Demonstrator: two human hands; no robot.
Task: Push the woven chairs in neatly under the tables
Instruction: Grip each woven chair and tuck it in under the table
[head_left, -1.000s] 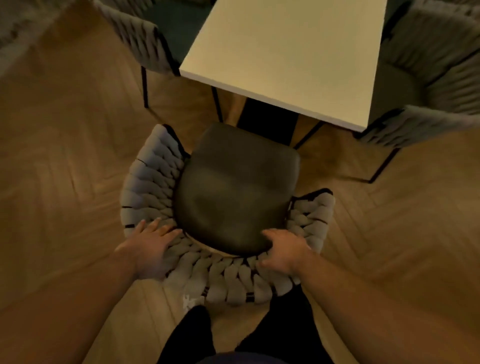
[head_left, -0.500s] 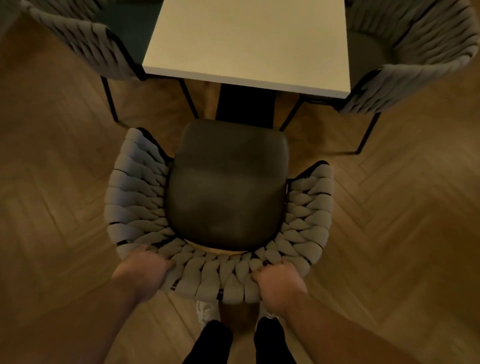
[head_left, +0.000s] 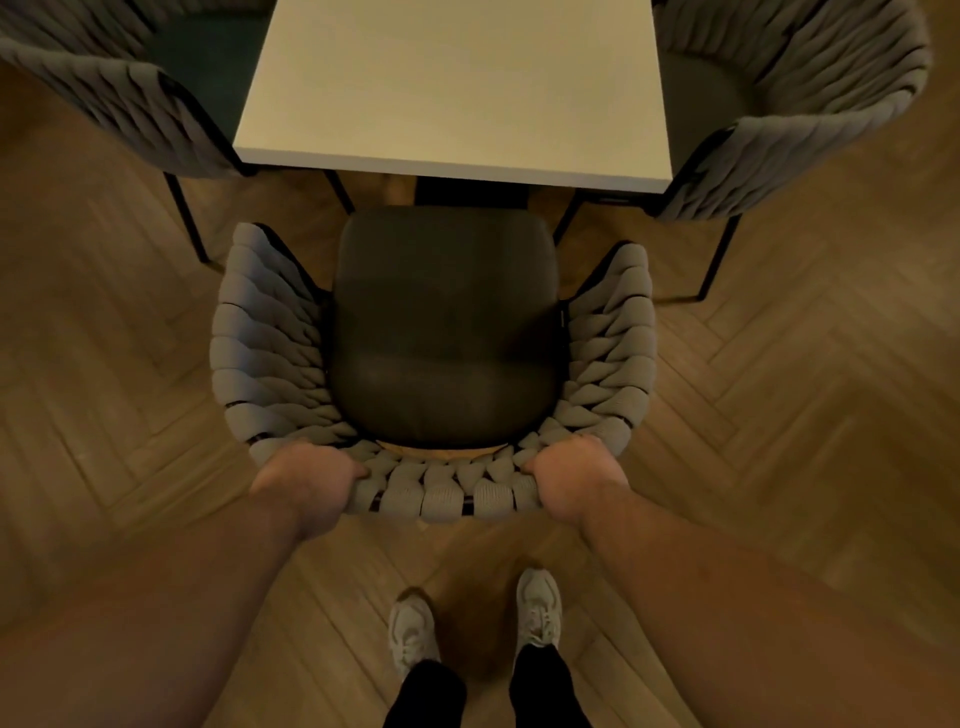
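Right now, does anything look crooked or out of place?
Only the near woven chair: its whole seat sits in the open, short of the table, while the side chairs sit right against it. It stands straight, left hand and right hand gripping its back. Nothing looks spilled or broken.

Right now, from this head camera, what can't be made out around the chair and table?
Head view:
- Fingers of the left hand and right hand: hidden round the back rim of the grey woven chair.
- That chair's legs: under its dark seat cushion.
- The white square table: far side cut off by the top edge.
- The woven chair on the left and woven chair on the right: cropped by the frame's edges.
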